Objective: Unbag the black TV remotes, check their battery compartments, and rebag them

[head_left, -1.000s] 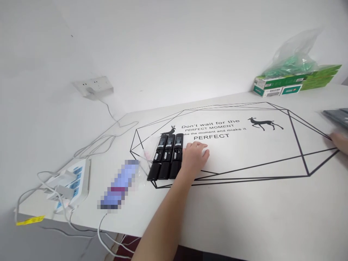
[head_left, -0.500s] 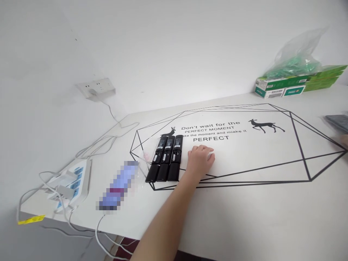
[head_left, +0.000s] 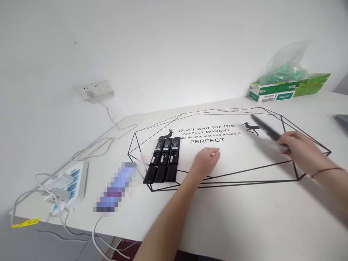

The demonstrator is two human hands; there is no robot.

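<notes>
Three black remote controls (head_left: 164, 158) lie side by side on the white table, backs up, their battery compartments uncovered. To the right of them, my left hand (head_left: 207, 160) rests low over the table with its fingers curled together; anything inside them is hidden. My right hand (head_left: 299, 150) grips another black remote control (head_left: 265, 127) by its near end, tilted above the printed deer at the right and blurred by motion. Something clear shows under the right fingers, too smeared to name.
A blurred-out phone-like object (head_left: 115, 188) with a white cable lies left of the row. A power strip (head_left: 73, 188) with plugs sits at the table's left edge. Green and white boxes (head_left: 273, 90) with a plastic bag (head_left: 288, 65) on top stand at the back right. A dark object (head_left: 342, 121) is at the right edge.
My right hand has come in from the right edge with a remote control. My left hand has shifted slightly and turned, its fingers still curled. The view has moved a little.
</notes>
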